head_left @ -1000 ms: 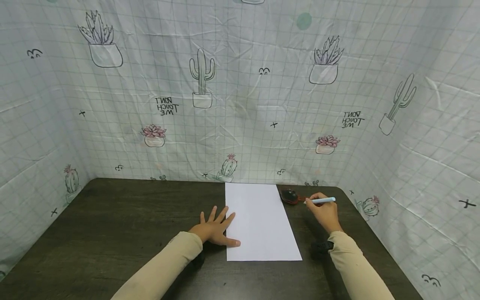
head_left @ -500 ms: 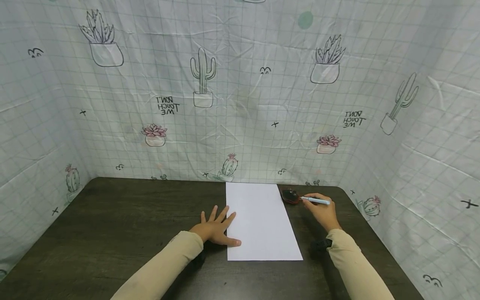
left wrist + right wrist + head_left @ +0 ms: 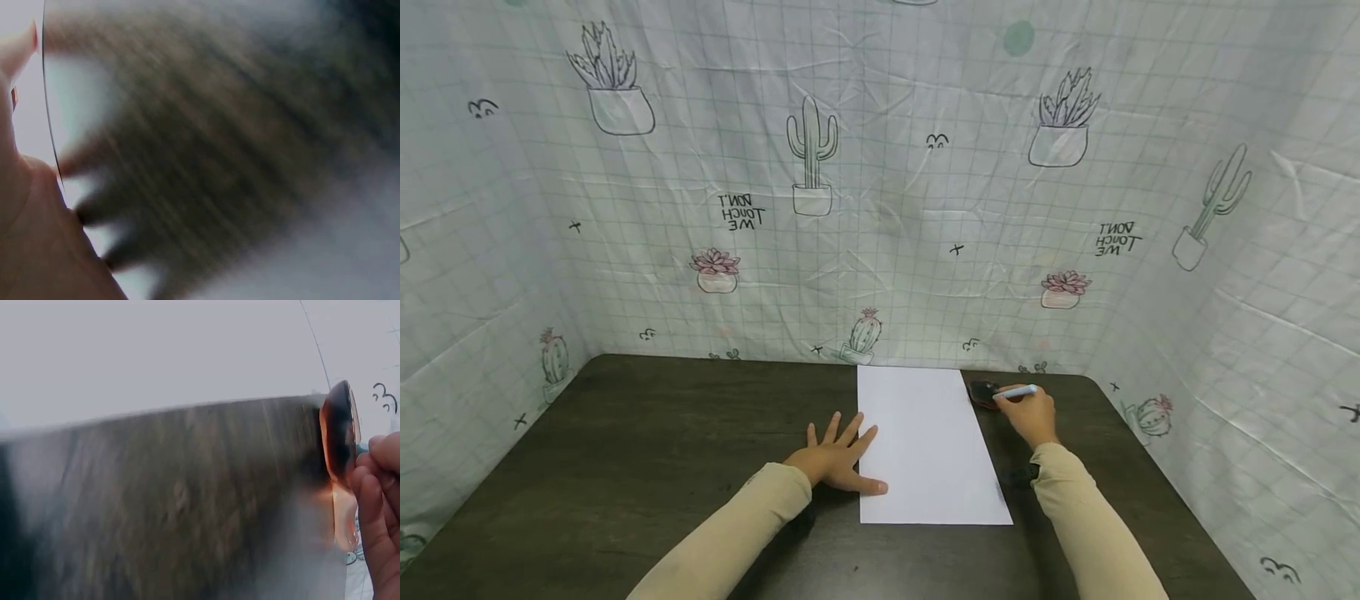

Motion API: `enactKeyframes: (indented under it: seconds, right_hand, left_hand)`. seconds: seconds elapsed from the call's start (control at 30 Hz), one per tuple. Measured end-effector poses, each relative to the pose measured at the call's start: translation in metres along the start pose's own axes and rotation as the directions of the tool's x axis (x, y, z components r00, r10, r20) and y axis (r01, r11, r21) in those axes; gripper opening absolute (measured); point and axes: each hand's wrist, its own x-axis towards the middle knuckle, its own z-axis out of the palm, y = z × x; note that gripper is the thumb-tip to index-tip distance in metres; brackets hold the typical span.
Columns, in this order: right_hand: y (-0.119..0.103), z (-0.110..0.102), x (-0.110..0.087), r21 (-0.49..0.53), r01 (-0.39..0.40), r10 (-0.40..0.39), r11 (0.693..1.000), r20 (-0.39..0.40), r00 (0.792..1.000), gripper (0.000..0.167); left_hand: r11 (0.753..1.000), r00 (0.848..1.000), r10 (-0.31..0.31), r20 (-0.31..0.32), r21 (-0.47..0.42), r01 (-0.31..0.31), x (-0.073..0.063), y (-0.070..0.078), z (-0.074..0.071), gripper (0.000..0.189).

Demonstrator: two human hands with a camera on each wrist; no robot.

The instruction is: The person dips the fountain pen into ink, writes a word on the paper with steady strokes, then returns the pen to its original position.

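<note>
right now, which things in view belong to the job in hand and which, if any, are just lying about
Likely in the job:
paper, left hand at its edge
pen, held in the right hand
spoon-like thing, probably, being close to the pen

Just surroundings:
table
printed curtain

Left hand (image 3: pixel 837 463) splayed over the left edge of the white paper (image 3: pixel 921 450), and here's the right hand (image 3: pixel 1032 417), pinching a pale blue pen (image 3: pixel 1018 391) above the desk (image 3: pixel 662 442)!
</note>
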Motion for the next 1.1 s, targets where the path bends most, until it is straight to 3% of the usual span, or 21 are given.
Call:
enactKeyframes:
  seconds: [0.53, 1.1]
  right_hand:
    - [-0.0086, 0.0016, 0.0047, -0.058, -0.078, 0.079, 0.995, 0.009, 0.997, 0.023]
    - [-0.0097, -0.0064, 0.0026, -0.066, -0.073, 0.075, 0.995, 0.022, 0.997, 0.022]
  left_hand:
    - [1.000, 1.000, 0.005, -0.002, -0.009, -0.005, -0.0016, 0.0057, -0.0005, 0.108]
    - [1.000, 1.000, 0.007, -0.012, -0.012, -0.007, -0.0023, 0.0012, -0.0017, 0.109]
